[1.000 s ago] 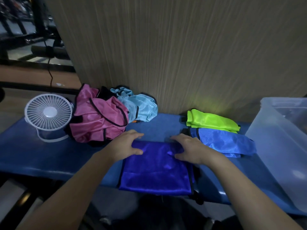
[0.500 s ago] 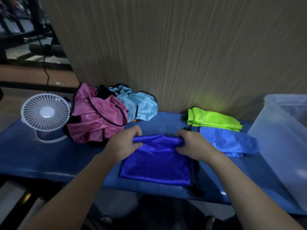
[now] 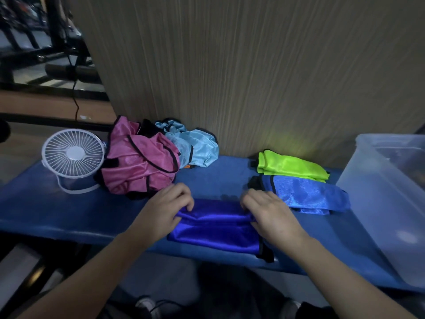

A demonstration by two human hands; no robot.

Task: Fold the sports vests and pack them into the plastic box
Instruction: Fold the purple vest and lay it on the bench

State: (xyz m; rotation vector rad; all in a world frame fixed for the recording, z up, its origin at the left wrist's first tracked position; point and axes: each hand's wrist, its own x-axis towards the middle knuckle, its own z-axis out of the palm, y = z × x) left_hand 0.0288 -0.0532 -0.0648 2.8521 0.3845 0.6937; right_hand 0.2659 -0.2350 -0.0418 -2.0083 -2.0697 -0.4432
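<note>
Hidden: fingertips of left hand (image 3: 166,209) and right hand (image 3: 268,211) curl under the royal-blue vest (image 3: 213,229) fold, apparently gripping.
Plastic box (image 3: 368,189): right edge, cut off, contents unclear.

place: gym | cue: exercise machines (image 3: 46,42) behind, padded blue bench (image 3: 57,210)

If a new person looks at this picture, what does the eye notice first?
First, the two hands, left hand and right hand, gripping the dark blue vest at the bench's front edge. Then the neon green vest, folded by the wall, and the crumpled pink vest beside the white fan.
</note>
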